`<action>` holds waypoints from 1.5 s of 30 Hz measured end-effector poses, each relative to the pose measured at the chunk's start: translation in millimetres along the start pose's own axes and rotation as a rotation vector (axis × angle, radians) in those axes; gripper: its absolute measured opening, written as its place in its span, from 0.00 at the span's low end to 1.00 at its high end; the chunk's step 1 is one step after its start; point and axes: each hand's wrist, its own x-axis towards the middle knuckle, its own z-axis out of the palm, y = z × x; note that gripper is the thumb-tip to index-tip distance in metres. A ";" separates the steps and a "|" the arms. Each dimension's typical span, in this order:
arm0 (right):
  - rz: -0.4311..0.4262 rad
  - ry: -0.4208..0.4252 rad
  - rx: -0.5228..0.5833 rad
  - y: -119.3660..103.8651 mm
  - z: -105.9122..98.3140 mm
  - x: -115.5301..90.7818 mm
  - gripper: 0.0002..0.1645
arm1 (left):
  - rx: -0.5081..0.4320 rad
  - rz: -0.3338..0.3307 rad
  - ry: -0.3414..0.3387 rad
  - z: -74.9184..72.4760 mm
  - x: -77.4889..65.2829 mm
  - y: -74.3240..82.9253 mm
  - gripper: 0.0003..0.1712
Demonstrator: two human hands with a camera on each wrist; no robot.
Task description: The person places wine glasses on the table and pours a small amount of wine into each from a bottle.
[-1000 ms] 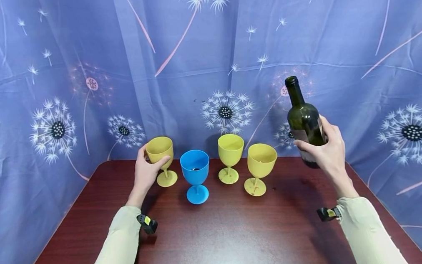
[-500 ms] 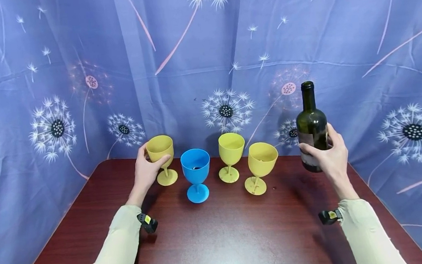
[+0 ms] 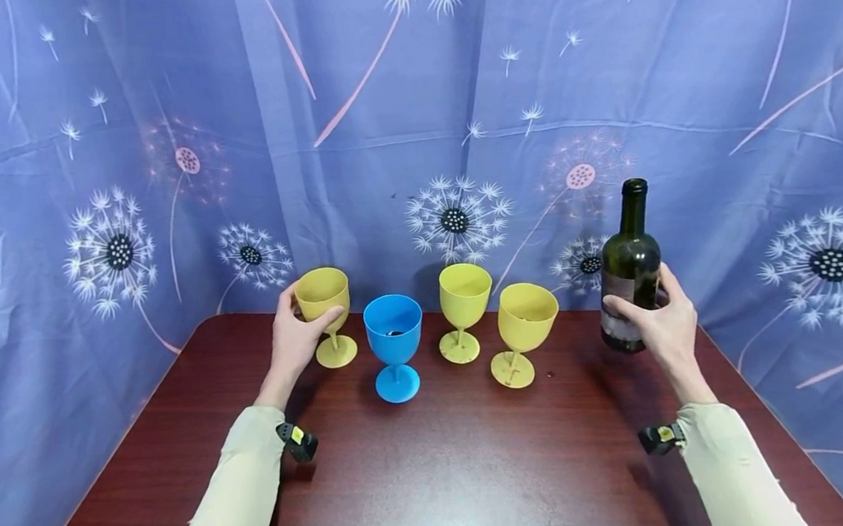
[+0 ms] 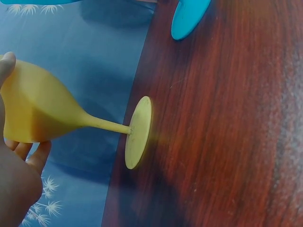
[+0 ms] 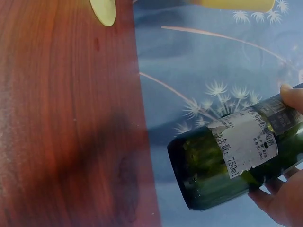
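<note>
My left hand (image 3: 297,336) grips a yellow goblet (image 3: 323,295) round its bowl, thumb on the near side. In the left wrist view the goblet's round foot (image 4: 138,132) is at the tabletop; whether it touches, I cannot tell. On the right, my right hand (image 3: 664,327) holds a dark green wine bottle (image 3: 631,278) by its body, neck up and nearly upright. The right wrist view shows a torn white label (image 5: 246,142) reading 750ml, and the bottle's base held above the table. Beside the left hand stands a blue goblet (image 3: 393,332) with a little dark content inside.
Two more yellow goblets, one farther back (image 3: 465,294) and one nearer (image 3: 528,319), stand between the blue goblet and the bottle. Brownish spots mark their feet. All stand on a dark red wooden table (image 3: 440,470). A blue dandelion-print curtain (image 3: 376,91) hangs behind.
The bottle has gone from leaning left to nearly upright, moving right and down toward the table with my right hand. My left hand and its yellow goblet have stayed put.
</note>
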 end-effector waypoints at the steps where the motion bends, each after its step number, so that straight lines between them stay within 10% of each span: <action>1: 0.005 0.004 -0.001 2.3 0.2 -0.2 0.39 | 0.000 0.001 0.000 0.0 -0.3 0.0 0.53; 45: 0.199 0.037 -0.013 42.8 -8.0 -8.9 0.52 | -0.005 -0.012 -0.007 0.7 -1.6 1.2 0.53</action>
